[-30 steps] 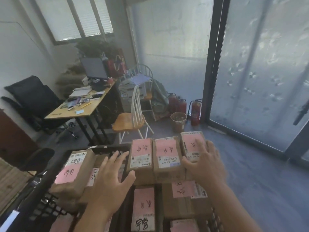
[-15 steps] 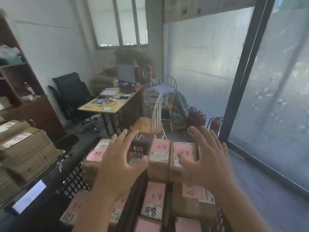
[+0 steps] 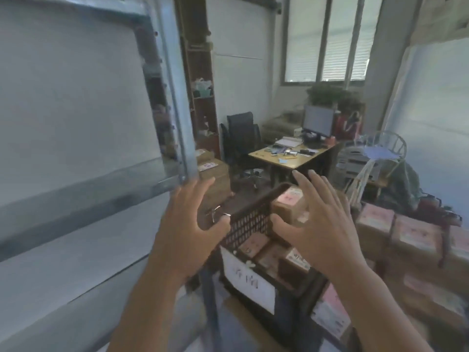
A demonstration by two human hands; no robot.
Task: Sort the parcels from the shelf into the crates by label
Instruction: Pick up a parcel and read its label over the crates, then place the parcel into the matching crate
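At the left stood a grey metal shelf [image 3: 175, 92], its upright post just beyond the left hand [image 3: 189, 226]. That hand was raised with fingers spread and held nothing. A black crate [image 3: 247, 223] with a white label [image 3: 250, 283] on its near wall held brown parcels [image 3: 288, 203] with pink labels. The right hand [image 3: 321, 224] hovered above the crate, fingers straight and apart, gripping nothing. Further parcels [image 3: 416, 235] stood in a row at the right edge.

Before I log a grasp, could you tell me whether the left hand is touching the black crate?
Cannot tell: in the head view the left hand overlaps the black crate rim, with no clear gap or contact.
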